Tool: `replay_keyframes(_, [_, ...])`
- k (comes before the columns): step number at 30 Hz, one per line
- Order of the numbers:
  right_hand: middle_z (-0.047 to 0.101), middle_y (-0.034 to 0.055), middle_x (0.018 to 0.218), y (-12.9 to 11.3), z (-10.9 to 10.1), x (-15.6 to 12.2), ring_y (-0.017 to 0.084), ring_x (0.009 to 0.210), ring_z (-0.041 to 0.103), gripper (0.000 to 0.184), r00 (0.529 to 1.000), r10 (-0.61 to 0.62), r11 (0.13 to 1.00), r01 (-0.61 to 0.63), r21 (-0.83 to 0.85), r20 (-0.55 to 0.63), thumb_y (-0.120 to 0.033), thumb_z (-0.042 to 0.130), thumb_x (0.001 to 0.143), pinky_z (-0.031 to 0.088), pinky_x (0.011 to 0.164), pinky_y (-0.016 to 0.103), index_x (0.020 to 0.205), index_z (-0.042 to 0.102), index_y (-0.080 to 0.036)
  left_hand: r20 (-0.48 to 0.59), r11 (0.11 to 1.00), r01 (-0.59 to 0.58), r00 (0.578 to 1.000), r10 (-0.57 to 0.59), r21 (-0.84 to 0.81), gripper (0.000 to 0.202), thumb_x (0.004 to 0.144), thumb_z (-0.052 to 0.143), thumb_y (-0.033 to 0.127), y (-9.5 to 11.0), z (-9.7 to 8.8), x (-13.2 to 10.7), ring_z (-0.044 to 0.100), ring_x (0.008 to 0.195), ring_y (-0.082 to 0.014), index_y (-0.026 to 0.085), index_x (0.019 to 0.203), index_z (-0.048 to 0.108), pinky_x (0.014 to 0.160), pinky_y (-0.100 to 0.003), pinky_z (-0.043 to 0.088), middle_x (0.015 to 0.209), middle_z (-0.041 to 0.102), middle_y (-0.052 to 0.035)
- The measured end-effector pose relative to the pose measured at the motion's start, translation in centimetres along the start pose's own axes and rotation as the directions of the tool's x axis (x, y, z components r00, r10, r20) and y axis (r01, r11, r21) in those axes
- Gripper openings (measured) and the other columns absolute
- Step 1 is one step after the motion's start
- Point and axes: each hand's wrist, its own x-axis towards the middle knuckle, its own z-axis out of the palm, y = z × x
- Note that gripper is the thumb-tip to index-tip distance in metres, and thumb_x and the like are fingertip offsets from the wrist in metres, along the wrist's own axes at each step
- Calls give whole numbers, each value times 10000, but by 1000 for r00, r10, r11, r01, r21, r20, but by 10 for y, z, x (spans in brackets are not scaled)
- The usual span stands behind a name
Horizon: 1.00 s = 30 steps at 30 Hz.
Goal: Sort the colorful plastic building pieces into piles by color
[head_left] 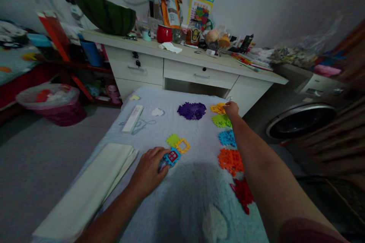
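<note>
My left hand [149, 169] is closed, thumb and fingers pinching the edge of a blue interlocking building piece [176, 154] with a red window-like insert. Touching it are a yellow square frame piece [186, 146] and a green piece [172, 139]. Farther off, my right hand [232, 110] reaches to the yellow pieces [217, 108], fingertips pinched at their right edge. Below that pile lie green pieces [221, 121], blue pieces [226, 138], orange pieces [229, 160] and red pieces [243, 193], partly behind my right arm. A purple pile [191, 110] sits left of the yellow one.
A light cloth covers the table [196, 193]. A folded cream cloth [88, 190] and a long white box [133, 118] lie on its left. Behind stands a white desk [137, 64] bearing a watermelon piece [105, 13] and jars. A washing machine [299, 102] is at right, a pink bin [57, 108] at left.
</note>
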Motion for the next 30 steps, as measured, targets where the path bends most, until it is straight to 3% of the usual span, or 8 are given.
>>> replay_keyframes(9, [694,138,1072,5,-13,-20,239,1015,620,327,998,-51,998,52,29,-35,-131,532,730,448,942,332,1004,710,-110,12,1000,1,1000,-1,5,387,783,615,211,1,0,0,564,1087,-269,232,1169,625,950,-443,440,1181,639,-78])
replay_keyframes(14, [687,128,1075,-5,-23,-48,229,956,626,316,984,-152,971,166,174,-96,-167,512,750,467,924,341,996,705,-121,2,1000,-20,1000,20,10,399,782,612,204,0,0,0,567,1091,-268,234,1180,620,953,-440,441,1179,639,-78])
replay_keyframes(18, [700,92,957,-29,-27,-89,184,823,630,247,939,-337,892,298,341,61,-186,515,773,496,814,321,939,690,-132,-15,999,-35,999,35,22,422,766,612,196,1,1,0,573,1076,-268,237,1186,618,951,-439,443,1163,645,-74])
replay_keyframes(20, [696,67,889,-42,-30,-116,164,766,617,198,841,-502,823,393,409,201,-193,541,779,491,761,305,903,687,-141,-22,999,-43,999,43,27,410,762,611,197,2,0,1,578,1058,-266,236,1170,625,944,-433,447,1143,649,-74])
replay_keyframes(22, [689,40,843,-54,-32,-145,154,744,608,178,667,-663,735,490,469,342,-198,566,793,481,729,292,914,689,-152,-21,998,-47,999,48,31,399,765,613,203,4,-1,1,580,1049,-266,233,1163,627,936,-427,450,1132,649,-76])
replay_keyframes(25, [699,43,881,-66,-33,-185,158,782,627,192,448,-755,654,554,514,478,-191,607,813,486,739,293,983,690,-158,-12,998,-48,999,49,36,389,778,617,217,5,-3,1,578,1048,-265,229,1167,625,932,-422,451,1134,645,-78])
replay_keyframes(27, [698,87,1074,-69,-28,-206,193,941,641,327,351,-802,585,627,515,483,-153,653,782,491,850,344,1109,664,-166,-9,998,-46,999,46,43,384,788,617,225,5,-3,0,574,1053,-265,224,1172,623,935,-422,450,1140,642,-80])
replay_keyframes(30, [611,143,1302,-70,-19,-226,261,1185,562,564,246,-844,479,744,465,477,-101,696,718,413,1022,447,1267,586,-169,-8,998,-49,999,49,48,386,794,619,233,4,-2,0,571,1060,-266,222,1180,619,934,-420,450,1146,639,-82])
